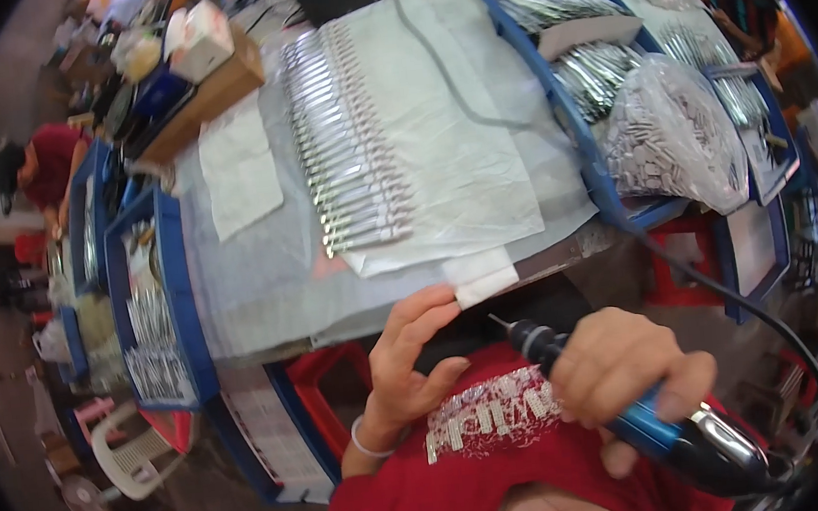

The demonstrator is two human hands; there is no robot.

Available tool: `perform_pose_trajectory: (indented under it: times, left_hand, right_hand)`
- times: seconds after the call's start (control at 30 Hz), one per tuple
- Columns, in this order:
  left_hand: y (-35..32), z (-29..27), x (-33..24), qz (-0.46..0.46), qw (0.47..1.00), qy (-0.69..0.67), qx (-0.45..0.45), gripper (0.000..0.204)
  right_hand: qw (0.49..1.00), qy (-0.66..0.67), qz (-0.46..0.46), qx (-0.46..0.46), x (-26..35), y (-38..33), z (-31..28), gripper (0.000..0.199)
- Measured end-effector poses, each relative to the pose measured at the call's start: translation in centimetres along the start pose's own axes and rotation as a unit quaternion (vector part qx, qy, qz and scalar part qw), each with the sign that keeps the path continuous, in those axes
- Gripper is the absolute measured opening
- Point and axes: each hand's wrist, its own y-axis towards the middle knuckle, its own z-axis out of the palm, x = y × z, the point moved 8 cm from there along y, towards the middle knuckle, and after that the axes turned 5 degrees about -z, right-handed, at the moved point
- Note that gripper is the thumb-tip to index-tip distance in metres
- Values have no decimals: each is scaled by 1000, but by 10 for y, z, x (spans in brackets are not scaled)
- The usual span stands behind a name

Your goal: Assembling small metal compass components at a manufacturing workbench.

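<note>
My right hand is wrapped round a corded electric screwdriver with a blue and black body. Its thin bit points up and left toward the table edge. My left hand is beside it with fingers stretched out, palm partly facing the tool. Those fingertips reach a small folded white cloth or paper that hangs at the table's near edge; they seem to touch it. Beyond lies a long row of slim shiny metal parts, side by side on a white sheet.
A blue bin at the right holds metal parts and a clear plastic bag of small pieces. Another blue bin stands left. A grey cord crosses the sheet; the black tool cable curves right. A co-worker sits far left.
</note>
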Motion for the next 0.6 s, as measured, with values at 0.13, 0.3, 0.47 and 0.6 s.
perform_pose_trajectory:
  times: [0.13, 0.3, 0.47, 0.6]
  left_hand:
    - [-4, 4, 17, -64, 995, 71, -40, 36]
    - [-25, 13, 44, -155, 985, 68, -37, 35]
    - [-11, 43, 49, -234, 972, 31, 14, 31]
    - [1, 61, 38, -231, 970, 68, 25, 31]
  right_hand:
    - [997, -19, 32, -63, -3, -12, -40, 55]
    - [989, -7, -38, -144, -8, -58, -75, 51]
    - [977, -39, -3, -209, 14, -73, -111, 55]
    - [973, -27, -2, -231, 25, -84, -131, 57]
